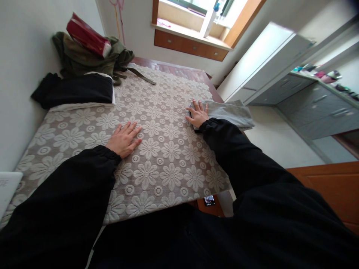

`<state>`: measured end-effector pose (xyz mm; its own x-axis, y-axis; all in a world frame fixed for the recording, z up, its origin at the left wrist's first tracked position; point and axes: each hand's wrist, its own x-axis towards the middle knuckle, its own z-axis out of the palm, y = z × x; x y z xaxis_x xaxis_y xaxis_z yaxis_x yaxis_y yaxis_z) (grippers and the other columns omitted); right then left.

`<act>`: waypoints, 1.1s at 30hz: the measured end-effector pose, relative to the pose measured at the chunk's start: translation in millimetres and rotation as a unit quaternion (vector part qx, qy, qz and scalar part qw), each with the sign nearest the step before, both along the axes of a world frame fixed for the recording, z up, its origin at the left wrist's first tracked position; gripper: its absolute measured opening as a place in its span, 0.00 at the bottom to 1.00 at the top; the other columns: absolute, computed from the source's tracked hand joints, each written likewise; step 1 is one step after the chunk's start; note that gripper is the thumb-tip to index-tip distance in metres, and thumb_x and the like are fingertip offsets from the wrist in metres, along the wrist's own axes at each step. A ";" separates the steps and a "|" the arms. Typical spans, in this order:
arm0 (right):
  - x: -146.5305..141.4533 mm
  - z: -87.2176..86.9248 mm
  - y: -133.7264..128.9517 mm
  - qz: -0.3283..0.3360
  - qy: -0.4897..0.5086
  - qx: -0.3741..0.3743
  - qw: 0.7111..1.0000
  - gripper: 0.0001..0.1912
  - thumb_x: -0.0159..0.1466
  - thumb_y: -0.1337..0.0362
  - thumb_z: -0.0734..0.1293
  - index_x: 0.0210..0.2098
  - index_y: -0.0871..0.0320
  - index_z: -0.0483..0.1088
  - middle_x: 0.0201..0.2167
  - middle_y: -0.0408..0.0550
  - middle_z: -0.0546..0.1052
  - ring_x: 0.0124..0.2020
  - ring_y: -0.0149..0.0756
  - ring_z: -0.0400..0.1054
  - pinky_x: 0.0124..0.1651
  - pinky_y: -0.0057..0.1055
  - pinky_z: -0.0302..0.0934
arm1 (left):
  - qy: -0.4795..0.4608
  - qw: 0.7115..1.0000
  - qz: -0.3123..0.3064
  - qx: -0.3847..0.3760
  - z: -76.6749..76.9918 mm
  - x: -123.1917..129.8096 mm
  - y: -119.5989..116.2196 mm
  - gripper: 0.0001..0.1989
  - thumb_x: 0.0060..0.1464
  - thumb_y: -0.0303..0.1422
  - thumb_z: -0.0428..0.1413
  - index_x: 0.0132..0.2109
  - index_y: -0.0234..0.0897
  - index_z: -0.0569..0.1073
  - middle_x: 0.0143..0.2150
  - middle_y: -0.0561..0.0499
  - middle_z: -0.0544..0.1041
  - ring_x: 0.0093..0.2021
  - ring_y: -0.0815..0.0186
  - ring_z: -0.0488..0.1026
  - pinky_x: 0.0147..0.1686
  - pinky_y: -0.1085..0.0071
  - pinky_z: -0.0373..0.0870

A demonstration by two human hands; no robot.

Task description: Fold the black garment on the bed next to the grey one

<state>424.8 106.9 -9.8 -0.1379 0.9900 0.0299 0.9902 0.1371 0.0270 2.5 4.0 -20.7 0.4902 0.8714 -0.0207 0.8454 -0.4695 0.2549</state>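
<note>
My left hand (123, 139) lies flat on the flower-patterned tablecloth (171, 175), fingers apart, holding nothing. Farther right, my right hand (198, 114) rests with spread fingers on the left end of a folded grey cloth (230, 113). That cloth lies at the table's right edge and sticks out past it. Something dark shows under its near left corner, too little to identify. A folded black garment (81, 89) with white material beneath it lies at the back left of the table, away from both hands.
Behind the black garment sits an olive green backpack (81, 59) with a dark red bag (87, 34) on top. A white object (9, 186) is at the left edge. Below the table's front edge, a phone (209, 200) lies on a brown surface. A white cabinet (260, 59) stands beyond.
</note>
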 end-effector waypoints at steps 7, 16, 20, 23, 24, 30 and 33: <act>-1.7 -0.7 -2.8 -0.004 0.000 0.013 1.000 0.29 0.72 0.49 0.64 0.70 0.50 0.69 0.84 0.46 0.42 0.82 0.67 0.36 0.78 0.78 0.33 | 0.002 1.000 0.002 -0.009 3.0 1.3 -1.3 0.33 0.74 0.45 0.42 0.78 0.35 0.61 0.83 0.41 0.53 0.83 0.47 0.47 0.80 0.41 0.44; 2.1 -3.4 0.9 0.004 -0.002 0.016 1.000 0.34 0.64 0.62 0.66 0.70 0.50 0.70 0.83 0.47 0.46 0.82 0.66 0.37 0.77 0.79 0.34 | -0.005 1.000 -0.004 -0.003 0.3 -0.2 0.0 0.33 0.74 0.47 0.41 0.78 0.37 0.60 0.83 0.41 0.53 0.83 0.47 0.47 0.80 0.41 0.45; 2.0 -3.8 0.5 0.005 0.015 0.021 1.000 0.33 0.63 0.64 0.65 0.68 0.50 0.72 0.83 0.45 0.45 0.83 0.65 0.36 0.78 0.79 0.32 | 0.004 1.000 -0.004 -0.002 0.2 -0.2 -0.2 0.33 0.74 0.47 0.41 0.78 0.38 0.60 0.83 0.42 0.53 0.83 0.48 0.47 0.80 0.42 0.45; 1.8 -4.2 -0.3 0.005 0.019 0.025 1.000 0.33 0.63 0.64 0.65 0.67 0.50 0.72 0.83 0.44 0.45 0.83 0.65 0.36 0.78 0.79 0.32 | 0.006 1.000 0.001 -0.005 1.9 0.6 -0.9 0.33 0.74 0.47 0.42 0.78 0.38 0.60 0.83 0.43 0.53 0.83 0.48 0.47 0.80 0.43 0.44; 1.8 -4.3 -0.5 0.005 0.018 0.025 1.000 0.33 0.63 0.64 0.65 0.67 0.50 0.72 0.83 0.44 0.45 0.83 0.65 0.36 0.78 0.79 0.33 | 0.005 1.000 0.002 -0.006 2.4 0.9 -1.0 0.33 0.74 0.46 0.42 0.78 0.38 0.60 0.83 0.43 0.53 0.83 0.48 0.47 0.80 0.43 0.44; 1.8 -3.9 -0.2 0.003 0.012 0.018 1.000 0.33 0.64 0.64 0.64 0.68 0.49 0.71 0.83 0.44 0.46 0.83 0.65 0.36 0.78 0.79 0.32 | -0.003 1.000 0.001 -0.009 2.6 0.7 -1.0 0.33 0.74 0.46 0.42 0.78 0.36 0.60 0.83 0.41 0.54 0.83 0.48 0.47 0.80 0.41 0.45; 1.0 -3.0 0.0 0.000 0.008 0.011 1.000 0.33 0.63 0.63 0.64 0.69 0.49 0.71 0.83 0.44 0.45 0.83 0.64 0.36 0.78 0.78 0.31 | -0.007 1.000 0.000 -0.012 2.8 0.2 -1.4 0.33 0.74 0.46 0.42 0.78 0.36 0.60 0.83 0.41 0.53 0.83 0.47 0.46 0.80 0.41 0.44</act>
<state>425.8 106.9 -12.8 -0.1364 0.9892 0.0534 0.9906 0.1358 0.0143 2.7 2.5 -17.9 0.4910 0.8705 -0.0349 0.8414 -0.4634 0.2781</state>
